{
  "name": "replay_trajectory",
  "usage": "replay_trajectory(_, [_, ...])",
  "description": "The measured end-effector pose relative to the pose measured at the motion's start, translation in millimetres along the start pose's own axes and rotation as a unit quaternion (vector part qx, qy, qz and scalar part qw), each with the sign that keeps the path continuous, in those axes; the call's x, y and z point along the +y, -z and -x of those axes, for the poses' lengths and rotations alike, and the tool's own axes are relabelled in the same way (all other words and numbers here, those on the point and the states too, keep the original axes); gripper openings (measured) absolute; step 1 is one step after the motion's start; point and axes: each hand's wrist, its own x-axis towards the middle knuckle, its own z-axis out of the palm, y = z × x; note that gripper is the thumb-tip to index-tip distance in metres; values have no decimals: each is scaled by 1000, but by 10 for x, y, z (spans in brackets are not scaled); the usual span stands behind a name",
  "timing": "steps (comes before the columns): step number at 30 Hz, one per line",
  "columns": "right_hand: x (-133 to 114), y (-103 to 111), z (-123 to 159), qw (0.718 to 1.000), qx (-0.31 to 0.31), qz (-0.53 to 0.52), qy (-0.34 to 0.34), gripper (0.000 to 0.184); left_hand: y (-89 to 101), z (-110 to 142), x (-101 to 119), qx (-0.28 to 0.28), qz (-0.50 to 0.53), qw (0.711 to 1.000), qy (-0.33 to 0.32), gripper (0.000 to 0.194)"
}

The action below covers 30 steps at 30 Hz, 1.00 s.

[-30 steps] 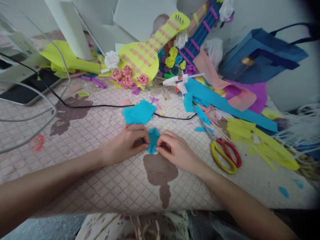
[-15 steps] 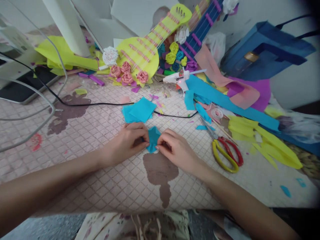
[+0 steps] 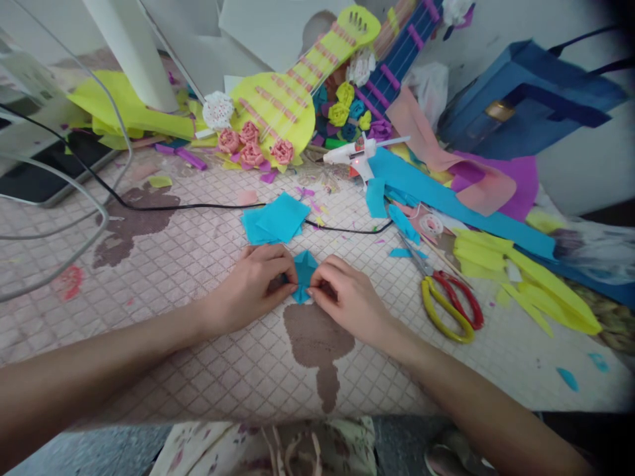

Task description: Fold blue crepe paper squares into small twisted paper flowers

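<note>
Between my two hands lies a small piece of blue crepe paper (image 3: 304,270), creased and folded at its edges. My left hand (image 3: 265,277) pinches its left side with thumb and forefinger. On the opposite side my right hand (image 3: 344,291) grips the paper's lower right edge in the same way. Just beyond my left hand rests a small stack of blue paper squares (image 3: 282,217). To the right are scissors (image 3: 449,305) with one yellow and one red handle, their blades slightly apart. The fingertips partly cover the folded paper's sides.
A white glue gun (image 3: 354,157) with a red light stands behind, its black cord (image 3: 208,206) crossing the table. A yellow paper guitar (image 3: 282,112) with pink roses leans at the back. Blue paper strips (image 3: 466,198), yellow scraps (image 3: 540,284) and a blue bag (image 3: 526,99) lie right.
The view has shifted slightly, so the things at the back sit a little differently. Both hands keep their pinch on the blue paper, with only slight finger movement.
</note>
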Motion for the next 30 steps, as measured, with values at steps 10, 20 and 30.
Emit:
replay_trajectory(10, [-22, -28, 11, 999, 11, 30, -9, 8, -18, 14, 5, 13, -4, 1000, -1, 7])
replay_trajectory(20, [-49, -34, 12, 999, 12, 39, -11, 7, -31, 23, 35, 24, -5, 1000, 10, 6])
replay_trajectory(30, [-47, -59, 26, 999, 7, 34, 18, 8, -14, 34, 59, 16, 7, 1000, 11, 10])
